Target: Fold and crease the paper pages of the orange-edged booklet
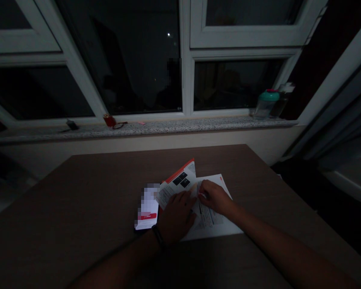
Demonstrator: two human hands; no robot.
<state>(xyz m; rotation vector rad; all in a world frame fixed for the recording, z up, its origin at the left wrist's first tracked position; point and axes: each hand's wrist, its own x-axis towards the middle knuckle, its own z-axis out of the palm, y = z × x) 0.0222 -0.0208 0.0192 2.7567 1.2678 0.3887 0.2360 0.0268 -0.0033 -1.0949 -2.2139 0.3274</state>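
One left hand lay open on one booklet — one right hand touched it, fingers closed. One phone sat beside the booklet.

The table is brown, the windowsill speckled grey, the bottle lid teal, and the white booklet has an orange edge with black pictures.

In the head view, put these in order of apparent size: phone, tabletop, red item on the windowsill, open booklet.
1. Tabletop
2. Open booklet, partly covered
3. Phone
4. Red item, farther from the camera
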